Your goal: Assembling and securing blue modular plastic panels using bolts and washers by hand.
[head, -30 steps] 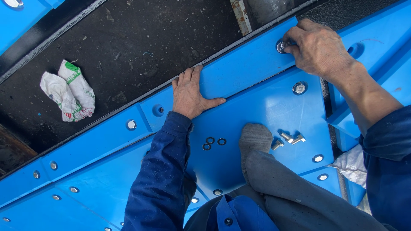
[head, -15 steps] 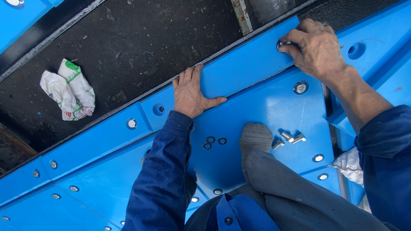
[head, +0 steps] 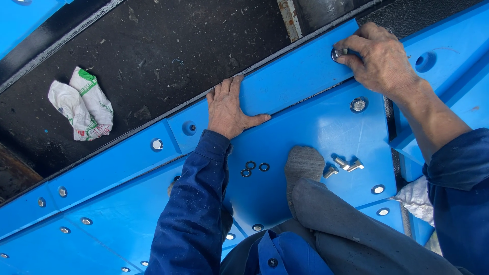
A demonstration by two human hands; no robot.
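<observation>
- Leftmost, a crumpled white bag (head: 81,104) with green and red print lies on the black floor (head: 168,56), well beyond the blue panel's (head: 316,127) upper edge.
- Left hand (head: 229,109) lies flat, fingers spread open, across that upper edge, gripping nothing.
- Right hand (head: 382,58), fingers curled, pinches a metal bolt (head: 338,52) near the panel's upper right corner.

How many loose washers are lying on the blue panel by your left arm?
3 washers, clustered right of the left sleeve: one lowest, one just above it, one farthest right. The sleeve or knee may hide more.
</observation>
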